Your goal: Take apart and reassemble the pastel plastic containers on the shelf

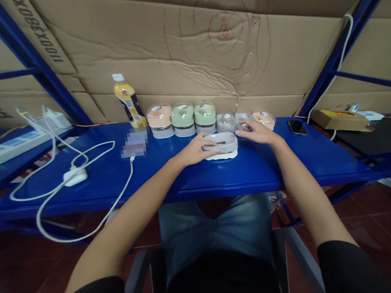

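On the blue table, my left hand [196,150] is wrapped around the left end of an oval grey container [230,143]. A dark, spoon-like mark shows in its middle, and a white scalloped piece [223,156] sits under it. My right hand [258,132] has its fingers apart, with the fingertips at a small grey container [226,122]'s neighbour, another small grey container [242,117] in the row behind. Its thumb points toward the right end of the oval container; whether it touches is unclear. A small pink-topped container [264,119] stands partly behind the right hand.
Along the back stand a taller pink-lidded container [160,120] and two green-lidded ones [182,118]. Left of them are a yellow bottle [128,102] and a blurred-out flat object [134,143] with a white cable [122,194]. A phone [297,127] lies right; cardboard [138,43] walls the back.
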Action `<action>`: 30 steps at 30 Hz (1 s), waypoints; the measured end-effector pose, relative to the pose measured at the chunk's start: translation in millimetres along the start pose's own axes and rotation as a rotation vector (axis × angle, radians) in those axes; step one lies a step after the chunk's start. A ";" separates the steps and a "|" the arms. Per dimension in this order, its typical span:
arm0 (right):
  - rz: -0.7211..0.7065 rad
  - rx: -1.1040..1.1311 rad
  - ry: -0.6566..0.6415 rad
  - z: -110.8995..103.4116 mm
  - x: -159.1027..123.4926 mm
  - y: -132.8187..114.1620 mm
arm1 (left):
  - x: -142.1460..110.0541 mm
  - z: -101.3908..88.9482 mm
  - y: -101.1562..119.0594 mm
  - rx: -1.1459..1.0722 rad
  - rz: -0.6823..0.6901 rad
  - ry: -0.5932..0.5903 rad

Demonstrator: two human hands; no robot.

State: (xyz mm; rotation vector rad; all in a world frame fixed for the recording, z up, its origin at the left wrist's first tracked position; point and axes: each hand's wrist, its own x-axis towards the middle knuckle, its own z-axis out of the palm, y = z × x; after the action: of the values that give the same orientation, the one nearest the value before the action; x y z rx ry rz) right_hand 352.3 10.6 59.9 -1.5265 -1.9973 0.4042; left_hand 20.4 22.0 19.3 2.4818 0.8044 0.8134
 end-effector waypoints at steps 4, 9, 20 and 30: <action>0.019 0.016 -0.004 -3.1 1.7 3.6 | 1.8 -11.9 -11.0 0.011 -0.050 0.072; 0.049 -0.039 -0.085 -12.0 1.8 4.2 | 1.1 -29.7 -29.5 0.109 -0.145 0.088; -0.226 0.148 0.010 2.8 -2.6 -16.7 | 0.6 -15.5 -0.7 0.004 -0.074 0.153; -0.474 -0.016 -0.143 41.2 0.9 -47.4 | 6.7 13.6 2.3 -0.120 -0.085 0.111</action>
State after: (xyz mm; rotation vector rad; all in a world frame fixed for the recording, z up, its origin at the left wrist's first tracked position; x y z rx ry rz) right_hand 290.4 1.9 54.6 -1.0042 -2.3903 0.3052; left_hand 34.4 21.9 13.0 2.2986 0.8659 0.9472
